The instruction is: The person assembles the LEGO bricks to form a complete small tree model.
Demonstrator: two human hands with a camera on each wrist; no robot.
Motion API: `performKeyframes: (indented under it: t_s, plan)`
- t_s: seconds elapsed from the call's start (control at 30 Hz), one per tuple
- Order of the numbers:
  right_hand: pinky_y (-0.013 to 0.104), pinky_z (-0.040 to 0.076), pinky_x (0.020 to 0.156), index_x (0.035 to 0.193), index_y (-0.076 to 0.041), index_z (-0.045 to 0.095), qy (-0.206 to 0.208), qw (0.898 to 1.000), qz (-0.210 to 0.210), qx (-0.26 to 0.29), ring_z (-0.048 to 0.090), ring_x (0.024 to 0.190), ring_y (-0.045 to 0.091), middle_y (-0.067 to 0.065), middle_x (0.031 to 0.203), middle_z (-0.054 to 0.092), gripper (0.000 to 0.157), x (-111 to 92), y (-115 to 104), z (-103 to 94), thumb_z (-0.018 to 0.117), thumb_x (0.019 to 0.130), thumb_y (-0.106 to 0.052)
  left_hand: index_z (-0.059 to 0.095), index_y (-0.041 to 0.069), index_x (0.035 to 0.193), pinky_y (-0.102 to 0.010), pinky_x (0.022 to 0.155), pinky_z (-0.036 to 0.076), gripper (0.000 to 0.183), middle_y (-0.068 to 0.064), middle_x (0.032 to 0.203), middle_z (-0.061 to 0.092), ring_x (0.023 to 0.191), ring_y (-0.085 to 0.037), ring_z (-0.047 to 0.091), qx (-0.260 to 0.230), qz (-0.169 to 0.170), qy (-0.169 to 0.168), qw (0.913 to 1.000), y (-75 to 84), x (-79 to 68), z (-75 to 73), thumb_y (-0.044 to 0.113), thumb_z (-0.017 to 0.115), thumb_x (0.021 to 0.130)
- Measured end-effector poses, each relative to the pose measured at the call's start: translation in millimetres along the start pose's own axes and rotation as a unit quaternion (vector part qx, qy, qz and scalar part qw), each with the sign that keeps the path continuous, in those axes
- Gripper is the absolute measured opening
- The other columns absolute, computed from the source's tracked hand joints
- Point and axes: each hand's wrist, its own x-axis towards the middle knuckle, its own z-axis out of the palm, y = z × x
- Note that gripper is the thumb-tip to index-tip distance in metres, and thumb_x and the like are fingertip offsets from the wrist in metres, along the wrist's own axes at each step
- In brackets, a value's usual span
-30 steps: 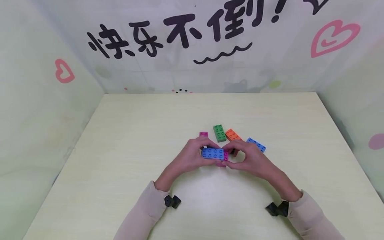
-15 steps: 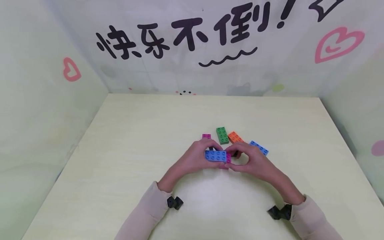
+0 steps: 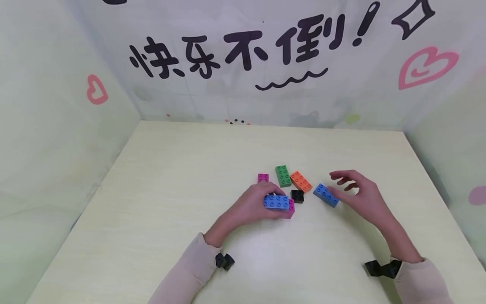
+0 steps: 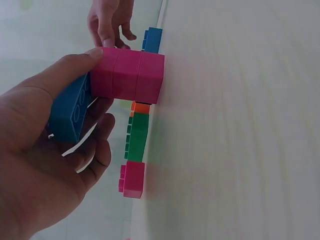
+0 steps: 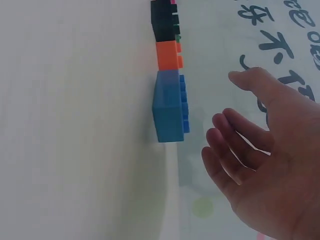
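My left hand [image 3: 252,204] pinches a stack of toy building bricks between thumb and fingers. A blue brick [image 3: 276,202] tops it, overhanging toward the palm, and pink bricks [image 4: 127,75] make up the column beneath. In the left wrist view the thumb lies along the upper end of that column. To the right, my right hand [image 3: 360,198] hovers with spread, loosely bent fingers over a second blue brick [image 3: 325,196] lying studs up on the table. The right wrist view shows a gap between those fingers and that blue brick.
Behind the stack lie a green brick [image 3: 283,175], an orange brick [image 3: 301,181] and a small black brick [image 3: 297,196]. A loose pink brick [image 3: 263,177] sits just beyond my left hand. Printed walls [image 3: 212,101] enclose the table [image 3: 190,169].
My right hand has let go of the stack and moved right to above the loose blue brick, uncovering the black brick. The left hand keeps its hold. The head view has shifted slightly.
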Motion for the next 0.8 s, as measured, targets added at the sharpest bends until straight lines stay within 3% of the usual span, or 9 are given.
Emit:
performKeyframes:
  t_s: [0.2,0.53,0.67,0.8]
  plan:
    - [0.020,0.049,0.074,0.125,-0.007,0.061,-0.042,0.999,0.011,-0.018,0.057,0.094,0.022,0.008,0.114,0.064,0.042,-6.9,10.7,7.1,0.075,0.089,-0.023,0.065,0.021,0.118,-0.022,0.082,0.048,0.047,0.009,0.113,0.061,0.103,-0.009,0.052,0.012,-0.004,0.002,0.9999,-0.9,-0.8,1.8,0.039,0.083,0.078]
    - [0.021,0.050,0.069,0.117,-0.004,0.065,-0.060,0.996,0.040,-0.048,0.057,0.088,0.023,0.009,0.102,0.064,0.042,-6.0,15.0,10.2,0.080,0.084,-0.026,0.065,0.020,0.116,-0.021,0.080,0.048,0.047,0.011,0.110,0.060,0.100,-0.008,0.053,-0.001,0.001,0.006,1.0000,-4.5,-0.6,2.7,0.040,0.084,0.077]
    - [0.020,0.050,0.069,0.116,-0.006,0.066,-0.053,0.997,0.028,-0.051,0.056,0.087,0.022,0.008,0.102,0.065,0.041,-6.0,12.9,8.5,0.080,0.083,-0.027,0.065,0.021,0.116,-0.021,0.079,0.049,0.047,0.011,0.110,0.060,0.100,-0.008,0.053,-0.009,-0.002,0.005,0.9999,-5.8,0.2,2.5,0.040,0.084,0.077]
    - [0.019,0.049,0.071,0.117,-0.011,0.066,-0.045,0.999,-0.011,-0.027,0.056,0.089,0.018,0.004,0.107,0.065,0.038,-4.2,-4.9,-3.1,0.081,0.083,-0.019,0.066,0.020,0.116,-0.021,0.080,0.048,0.046,0.011,0.110,0.061,0.099,-0.007,0.054,-0.009,0.001,0.003,1.0000,-6.6,0.6,1.8,0.039,0.084,0.078]
